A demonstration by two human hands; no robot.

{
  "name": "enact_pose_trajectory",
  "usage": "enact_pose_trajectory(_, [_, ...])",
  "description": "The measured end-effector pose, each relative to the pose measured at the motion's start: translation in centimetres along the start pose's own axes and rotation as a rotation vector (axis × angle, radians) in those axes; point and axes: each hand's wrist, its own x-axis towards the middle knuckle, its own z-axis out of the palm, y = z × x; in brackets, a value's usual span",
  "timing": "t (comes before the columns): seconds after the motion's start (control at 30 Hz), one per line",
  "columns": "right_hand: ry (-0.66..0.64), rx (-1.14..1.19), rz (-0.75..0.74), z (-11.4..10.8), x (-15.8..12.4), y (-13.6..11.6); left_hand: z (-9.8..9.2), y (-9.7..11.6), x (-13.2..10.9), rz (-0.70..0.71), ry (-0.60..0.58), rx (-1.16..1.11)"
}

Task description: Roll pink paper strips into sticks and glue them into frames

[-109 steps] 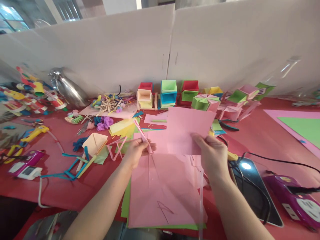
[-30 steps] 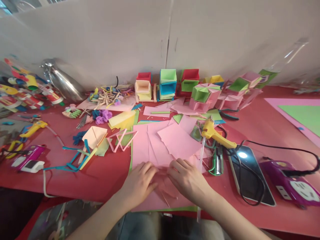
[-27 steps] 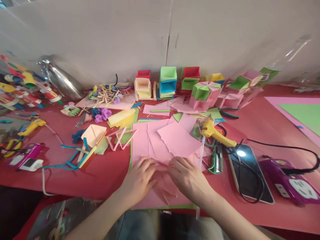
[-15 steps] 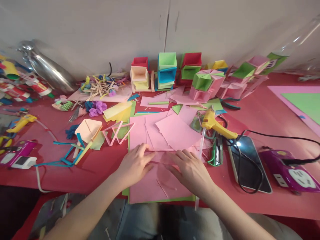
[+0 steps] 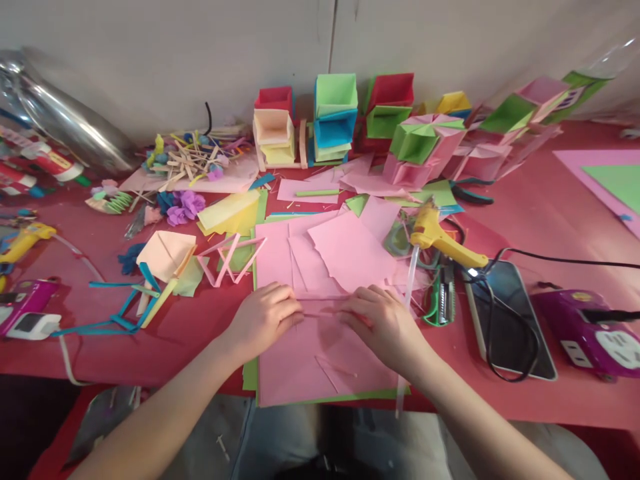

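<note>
A narrow folded strip of pink paper runs sideways between my two hands, over a stack of pink sheets. My left hand has its fingers and thumb closed on the strip's left end. On the other end, my right hand is closed in the same way, its fingertips partly hidden. Behind the hands lies a loose pink piece of paper with an uneven edge. Thin pink slivers rest on the stack in front of the strip.
To the right are a yellow glue gun, a phone under a black cable, and a purple power strip. Coloured paper boxes line the wall. At left are blue paper strips, a pink paper frame and a metal jug.
My fingers have closed in more firmly around the pink strip, and both hands have shifted slightly. The camera view has moved a little; the table things stay as they were.
</note>
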Motion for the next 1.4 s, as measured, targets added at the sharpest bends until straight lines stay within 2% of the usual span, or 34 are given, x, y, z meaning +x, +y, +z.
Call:
enact_pose_trajectory(0.13, [-0.021,-0.063,0.066,0.2,0.3,-0.3,0.3,0.9,0.0,-0.093,0.021,0.066])
enact_pose_trajectory(0.23, [0.004,-0.133,0.061,0.5,0.4,-0.4,0.4,1.1,-0.2,-0.098,-0.002,0.116])
enact_pose_trajectory(0.33, [0.061,-0.2,0.001,0.7,0.2,-0.5,0.3,1.1,-0.5,-0.02,0.021,0.165])
enact_pose_trajectory(0.43, [0.106,-0.228,-0.079,0.8,0.1,-0.5,0.0,1.3,-0.9,0.132,0.073,0.183])
enact_pose_trajectory(0.53, [0.08,-0.207,-0.164,0.8,0.1,-0.6,0.2,2.0,-1.0,0.247,0.026,0.201])
enact_pose_trajectory(0.63, [0.02,-0.159,-0.226,0.8,0.1,-0.6,0.8,2.3,-0.8,0.173,-0.01,0.238])
enact_pose_trajectory(0.73, [-0.003,-0.123,-0.278,0.8,-0.1,-0.3,1.3,2.1,-1.0,0.102,0.024,0.213])
enact_pose_trajectory(0.87, [-0.008,-0.081,-0.362,0.4,-0.2,0.4,1.3,1.6,-1.5,0.087,0.09,0.177])
enact_pose_trajectory(0.97, [-0.02,-0.054,-0.394,0.2,0.0,0.9,1.1,1.3,-1.6,0.057,0.089,0.191])
enact_pose_trajectory(1.2, [-0.005,-0.144,-0.365,0.3,0.5,0.4,-0.1,0.6,0.2,0.111,-0.092,0.242])
enact_pose_trajectory(1.4, [-0.015,-0.33,-0.204,0.1,1.1,-0.7,-0.4,1.1,1.0,0.118,-0.136,0.388])
